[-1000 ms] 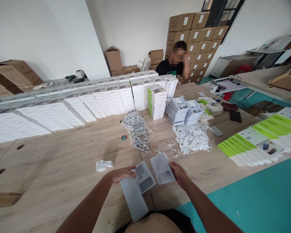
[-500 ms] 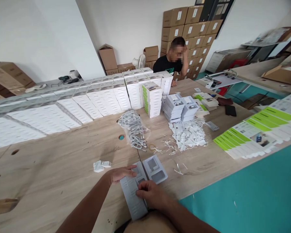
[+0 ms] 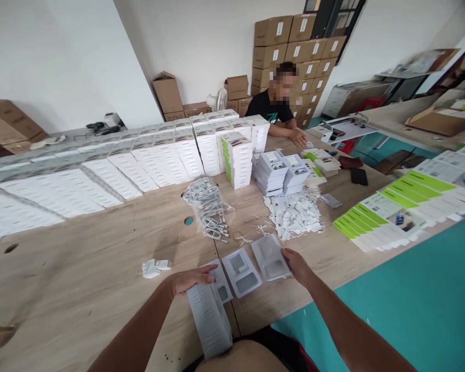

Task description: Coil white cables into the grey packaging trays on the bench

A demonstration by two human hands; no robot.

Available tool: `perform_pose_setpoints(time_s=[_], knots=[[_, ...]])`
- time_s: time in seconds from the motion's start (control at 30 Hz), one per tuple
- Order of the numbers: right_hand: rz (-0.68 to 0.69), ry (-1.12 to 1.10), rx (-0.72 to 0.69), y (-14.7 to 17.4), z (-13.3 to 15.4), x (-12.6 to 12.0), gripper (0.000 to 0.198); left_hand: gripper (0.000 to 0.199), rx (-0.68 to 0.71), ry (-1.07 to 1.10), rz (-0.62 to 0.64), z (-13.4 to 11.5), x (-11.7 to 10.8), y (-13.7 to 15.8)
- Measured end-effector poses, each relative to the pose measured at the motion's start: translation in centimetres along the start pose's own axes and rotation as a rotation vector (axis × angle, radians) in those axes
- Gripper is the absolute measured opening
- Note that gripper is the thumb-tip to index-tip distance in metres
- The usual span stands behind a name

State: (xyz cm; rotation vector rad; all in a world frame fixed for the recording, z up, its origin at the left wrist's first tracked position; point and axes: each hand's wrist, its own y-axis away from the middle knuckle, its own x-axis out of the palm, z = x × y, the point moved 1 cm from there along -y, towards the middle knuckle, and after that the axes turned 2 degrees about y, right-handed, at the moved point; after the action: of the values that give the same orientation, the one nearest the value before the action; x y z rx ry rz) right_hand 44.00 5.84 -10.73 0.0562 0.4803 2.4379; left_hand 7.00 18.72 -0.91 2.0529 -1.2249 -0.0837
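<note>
My left hand [image 3: 189, 282] grips the far end of a stack of nested pale plastic trays [image 3: 211, 328], which leans against my body. Between the thumb and fingers of my right hand [image 3: 299, 266] is the right edge of a single insert tray [image 3: 264, 248], low over the table or touching it; I cannot tell which. Left of it lies another insert tray [image 3: 243, 273] with two recesses. A further tray [image 3: 223, 289] lies beside the stack, partly covered by my left hand. Small white blocks, perhaps adapters [image 3: 151, 267], sit to the left.
Bagged white cables [image 3: 207, 201] lie ahead, beside a heap of small white pieces [image 3: 294, 214]. Filled trays [image 3: 273, 173] are stacked behind the heap. White boxes [image 3: 155, 163] line the far edge. Green-and-white printed boxes [image 3: 372, 222] lie right. Across the table [image 3: 112, 263] sits a person [image 3: 271, 106].
My right hand has moved right from the stack, carrying one tray to the right of the tray on the table. The person opposite has lowered a hand from the head to the table.
</note>
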Motion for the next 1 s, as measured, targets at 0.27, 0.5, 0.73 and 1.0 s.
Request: perform_pose_setpoints(time_s=[0.27,0.5,0.73,1.0], knots=[[0.512,0.224,-0.152,10.2,1.0,8.5,0.021,0.072,-0.056,0.002,-0.004,-1.4,2.0,-0.5],[0.658,-0.102,0.068,15.5,1.7,10.6,0.020,0.079,0.006,-0.057,0.042,-1.4,2.8,-1.6],[0.064,-0.184,0.044,1.9,1.0,-4.2,0.036,0.093,0.007,-0.199,-0.001,-1.2,4.0,-3.8],[-0.029,0.061,-0.091,-3.8,2.0,-8.4,0.014,0.088,0.015,-0.020,0.120,-2.0,8.2,-7.8]])
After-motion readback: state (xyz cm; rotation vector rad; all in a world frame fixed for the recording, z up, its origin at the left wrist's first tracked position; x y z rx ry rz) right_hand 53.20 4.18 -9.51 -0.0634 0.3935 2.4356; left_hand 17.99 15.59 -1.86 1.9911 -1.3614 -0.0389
